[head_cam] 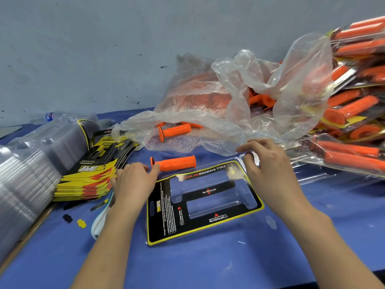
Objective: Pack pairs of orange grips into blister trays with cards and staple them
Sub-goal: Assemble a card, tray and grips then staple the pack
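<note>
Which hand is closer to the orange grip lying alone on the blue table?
Left. The left hand reaches the orange grip at its flanged end; the right hand is farther right, by the blister tray.

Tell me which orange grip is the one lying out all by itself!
Start at the blue table and find the black-and-yellow card in its clear tray in the middle. Just beyond its far edge lies the orange grip, touched by the left hand. Unlike the other grips, it is outside the plastic bag and unpacked.
</note>
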The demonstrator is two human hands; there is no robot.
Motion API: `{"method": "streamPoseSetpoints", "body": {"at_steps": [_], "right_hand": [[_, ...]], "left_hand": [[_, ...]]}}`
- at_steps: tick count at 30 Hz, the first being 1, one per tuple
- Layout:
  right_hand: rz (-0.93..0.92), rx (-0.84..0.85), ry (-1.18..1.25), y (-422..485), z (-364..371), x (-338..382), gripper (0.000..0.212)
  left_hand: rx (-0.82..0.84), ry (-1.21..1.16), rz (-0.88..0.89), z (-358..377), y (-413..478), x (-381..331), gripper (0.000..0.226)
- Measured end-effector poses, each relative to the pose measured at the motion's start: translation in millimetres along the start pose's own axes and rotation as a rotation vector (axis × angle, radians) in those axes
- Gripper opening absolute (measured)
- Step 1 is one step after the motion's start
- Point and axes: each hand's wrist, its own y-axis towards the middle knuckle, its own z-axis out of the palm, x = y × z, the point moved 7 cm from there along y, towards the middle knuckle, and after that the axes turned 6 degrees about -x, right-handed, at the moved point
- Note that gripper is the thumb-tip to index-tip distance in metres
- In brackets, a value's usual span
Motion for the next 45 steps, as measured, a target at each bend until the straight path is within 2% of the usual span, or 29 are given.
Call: {"method": "streamPoseSetpoints", "body": {"at_steps": [5,8,10,15,17,19,21,25,29,35,45], "right_hand": [[-0.008,-0.005,-0.003,3,3,0,0.024],[-0.005,-0.004,-0.004,5,4,0,0.025],[-0.029,-0.032,-0.026,6,1,3,0.025],[-0.152,-0.12,-0.078,8,-12,24,0.026],[-0.147,-0.084,0.013,7,-14,32,0.034],[-0.168,-0.034,0.094,6,-14,42,0.048],[-0.207,0.001,0.072,3,-12,46,0.053],[-0.139,0.02,-0.184,4,-5,16,0.036],[-0.062,0.14,-0.4,-2,7,-14,0.027],[-0.109,0.144,-0.421,-15,18,-16,0.019],[-0.115,0.153,-0.467,-18,20,-19,0.022]], "left_hand": [[0.048,-0.158,-0.032,8,13,-5,0.038],[-0.015,-0.218,-0.015,1,13,-13,0.042],[-0.132,-0.332,-0.002,-15,15,-15,0.041],[-0.676,-0.593,0.166,-100,-2,-27,0.029],[-0.751,-0.659,0.208,-121,-15,-35,0.025],[-0.666,-0.723,0.216,-122,-24,-44,0.022],[-0.544,-0.755,0.213,-114,-33,-53,0.026],[-0.334,-0.694,0.153,-86,-46,-51,0.037],[-0.102,-0.618,0.037,-53,-52,-37,0.049],[-0.024,-0.515,0.019,-41,-56,-36,0.051],[0.04,-0.424,0.046,-31,-67,-47,0.051]]}}
